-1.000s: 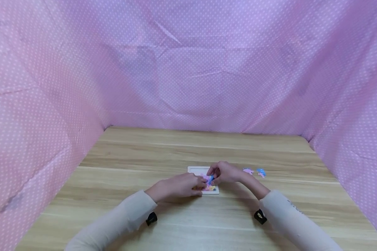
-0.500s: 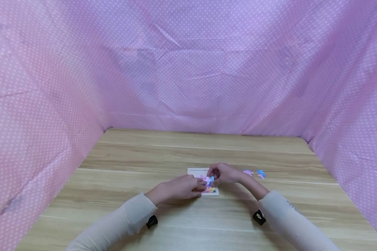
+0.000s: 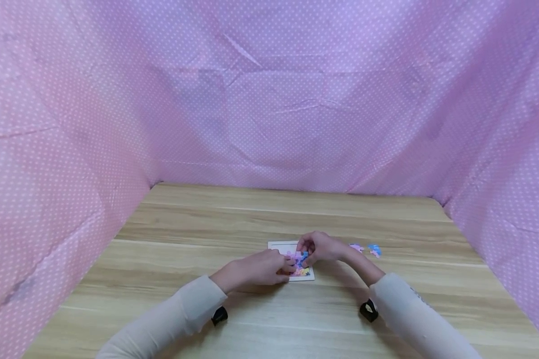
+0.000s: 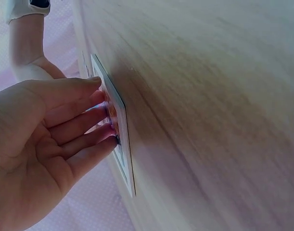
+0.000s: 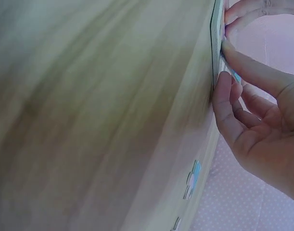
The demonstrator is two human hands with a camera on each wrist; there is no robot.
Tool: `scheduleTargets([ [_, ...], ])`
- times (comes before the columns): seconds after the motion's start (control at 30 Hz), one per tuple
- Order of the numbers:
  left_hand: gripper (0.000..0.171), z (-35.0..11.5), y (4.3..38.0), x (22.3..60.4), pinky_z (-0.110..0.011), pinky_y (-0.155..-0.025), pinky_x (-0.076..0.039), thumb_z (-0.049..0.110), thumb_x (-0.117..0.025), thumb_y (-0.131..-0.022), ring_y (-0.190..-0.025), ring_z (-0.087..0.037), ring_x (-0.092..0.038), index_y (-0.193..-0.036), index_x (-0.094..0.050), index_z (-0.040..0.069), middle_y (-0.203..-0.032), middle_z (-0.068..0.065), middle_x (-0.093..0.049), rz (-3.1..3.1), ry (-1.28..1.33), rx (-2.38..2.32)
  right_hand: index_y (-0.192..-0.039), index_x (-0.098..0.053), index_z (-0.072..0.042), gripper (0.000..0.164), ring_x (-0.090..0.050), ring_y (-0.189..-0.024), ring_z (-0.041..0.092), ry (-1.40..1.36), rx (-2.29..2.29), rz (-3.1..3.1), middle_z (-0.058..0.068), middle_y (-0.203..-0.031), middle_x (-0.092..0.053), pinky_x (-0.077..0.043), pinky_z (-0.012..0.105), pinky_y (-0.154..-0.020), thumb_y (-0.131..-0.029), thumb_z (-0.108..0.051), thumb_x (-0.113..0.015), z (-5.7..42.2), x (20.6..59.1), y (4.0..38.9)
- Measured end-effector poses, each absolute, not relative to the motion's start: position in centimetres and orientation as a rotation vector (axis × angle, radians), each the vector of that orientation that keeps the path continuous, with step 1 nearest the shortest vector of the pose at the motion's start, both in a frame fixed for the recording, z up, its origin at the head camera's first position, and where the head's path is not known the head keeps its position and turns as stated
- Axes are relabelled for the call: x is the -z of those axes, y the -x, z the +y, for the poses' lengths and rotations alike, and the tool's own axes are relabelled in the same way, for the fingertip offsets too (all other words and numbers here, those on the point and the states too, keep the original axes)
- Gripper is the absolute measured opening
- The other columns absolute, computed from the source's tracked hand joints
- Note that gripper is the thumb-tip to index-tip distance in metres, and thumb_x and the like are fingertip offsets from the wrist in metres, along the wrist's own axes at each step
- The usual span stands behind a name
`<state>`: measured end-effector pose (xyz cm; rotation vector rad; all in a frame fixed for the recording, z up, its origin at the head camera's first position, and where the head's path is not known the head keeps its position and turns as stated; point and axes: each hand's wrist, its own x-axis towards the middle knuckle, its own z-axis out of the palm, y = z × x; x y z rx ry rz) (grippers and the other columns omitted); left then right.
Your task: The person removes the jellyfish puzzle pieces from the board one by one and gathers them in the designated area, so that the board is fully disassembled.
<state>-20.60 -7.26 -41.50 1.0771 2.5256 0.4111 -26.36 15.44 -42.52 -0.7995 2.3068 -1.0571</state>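
A jigsaw puzzle board point(image 3: 276, 244) with a pale rim lies on the table, its near part filled with pink, blue and yellow pieces. My left hand point(image 3: 267, 267) rests over its left side. In the left wrist view the fingertips point(image 4: 110, 138) press on the pieces, fingers extended, while the thumb is at the board's rim point(image 4: 129, 166). At the board's right side my right hand point(image 3: 322, 247) pinches a blue puzzle piece point(image 5: 236, 76) between thumb and fingers. That piece looks tilted against the board's edge in the right wrist view. My left fingers hide part of the picture.
Two loose puzzle pieces, one pink point(image 3: 356, 247) and one blue and pink point(image 3: 375, 250), lie right of the board behind the right wrist. The wooden table point(image 3: 215, 209) is enclosed by a pink dotted cloth point(image 3: 269, 124). Black wrist devices point(image 3: 369, 310) sit under both sleeves.
Both hands stay at the board, with only slight finger movement. The blue piece in the right fingers has shifted a little over the board's right side. The view tilts slightly.
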Motion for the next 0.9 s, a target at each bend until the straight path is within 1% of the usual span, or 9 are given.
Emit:
scheduleTargets([
  [0.1,0.034,-7.1,20.6,41.4,-0.016,-0.070,-0.044,0.024,-0.065,-0.102,-0.055,-0.006,-0.030,-0.136,-0.066,0.018,-0.146,-0.001,-0.058,2.520,-1.072,-0.417,-0.100,-0.066,0.006,0.023,-0.056,-0.081,0.011,0.806,1.093,2.310,0.010,-0.088,-0.065,-0.049,0.019,-0.071,-0.079,0.010,-0.073,15.7,42.5,26.6],
  [0.17,0.036,-7.1,20.7,41.3,-0.016,-0.075,-0.046,0.023,-0.066,-0.101,-0.064,-0.002,-0.042,-0.136,-0.065,0.019,-0.146,0.000,-0.057,2.515,-1.073,-0.415,-0.101,-0.066,0.006,0.021,-0.057,-0.082,0.011,0.796,1.114,2.323,0.011,-0.089,-0.065,-0.049,0.019,-0.072,-0.080,0.010,-0.071,15.8,42.5,26.7],
  [0.2,0.036,-7.1,20.7,41.3,-0.017,-0.079,-0.049,0.023,-0.066,-0.101,-0.071,0.000,-0.050,-0.137,-0.065,0.019,-0.146,0.001,-0.058,2.518,-1.083,-0.404,-0.101,-0.066,0.006,0.020,-0.057,-0.083,0.011,0.784,1.126,2.331,0.011,-0.090,-0.066,-0.049,0.020,-0.073,-0.081,0.010,-0.070,15.9,42.5,26.7],
  [0.27,0.038,-7.2,20.7,41.3,-0.020,-0.094,-0.051,0.023,-0.067,-0.100,-0.097,0.000,-0.062,-0.138,-0.064,0.019,-0.147,0.002,-0.057,2.524,-1.099,-0.384,-0.102,-0.067,0.006,0.019,-0.057,-0.083,0.011,0.764,1.151,2.341,0.012,-0.090,-0.067,-0.049,0.021,-0.073,-0.084,0.006,-0.071,16.1,42.4,26.7],
  [0.33,0.040,-7.4,20.7,41.3,-0.025,-0.103,-0.050,0.023,-0.067,-0.100,-0.118,-0.004,-0.060,-0.139,-0.063,0.020,-0.148,0.005,-0.056,2.531,-1.112,-0.360,-0.103,-0.069,0.006,0.018,-0.059,-0.085,0.012,0.744,1.182,2.348,0.013,-0.093,-0.069,-0.050,0.021,-0.076,-0.086,0.001,-0.073,16.4,42.3,26.6],
  [0.4,0.041,-7.6,20.6,41.3,-0.031,-0.110,-0.048,0.025,-0.067,-0.100,-0.130,-0.010,-0.058,-0.140,-0.063,0.021,-0.148,0.007,-0.056,2.542,-1.133,-0.338,-0.104,-0.070,0.006,0.019,-0.060,-0.087,0.013,0.736,1.209,2.354,0.015,-0.094,-0.070,-0.051,0.022,-0.077,-0.088,-0.001,-0.074,16.9,42.3,26.5],
  [0.57,0.039,-7.9,20.5,41.8,-0.034,-0.115,-0.044,0.025,-0.067,-0.100,-0.141,-0.012,-0.050,-0.139,-0.064,0.022,-0.148,0.007,-0.057,2.548,-1.174,-0.334,-0.108,-0.073,0.005,0.022,-0.061,-0.087,0.012,0.661,1.243,2.374,0.015,-0.100,-0.073,-0.050,0.021,-0.075,-0.089,-0.007,-0.076,18.3,42.3,26.2],
  [0.73,0.036,-8.1,20.6,42.0,-0.032,-0.113,-0.045,0.024,-0.068,-0.099,-0.138,-0.011,-0.053,-0.135,-0.067,0.020,-0.145,0.006,-0.060,2.549,-1.229,-0.361,-0.109,-0.075,0.003,0.025,-0.056,-0.075,0.010,0.560,1.280,2.390,0.013,-0.099,-0.074,-0.046,0.020,-0.062,-0.088,-0.011,-0.078,19.8,42.1,25.8],
  [0.9,0.033,-8.3,20.6,41.5,-0.031,-0.110,-0.048,0.021,-0.069,-0.098,-0.132,-0.011,-0.059,-0.131,-0.071,0.018,-0.141,0.004,-0.064,2.558,-1.269,-0.406,-0.109,-0.073,0.009,0.025,-0.063,-0.078,0.005,0.556,1.334,2.386,0.018,-0.100,-0.076,-0.054,0.020,-0.067,-0.090,-0.008,-0.075,21.3,41.9,25.5],
])
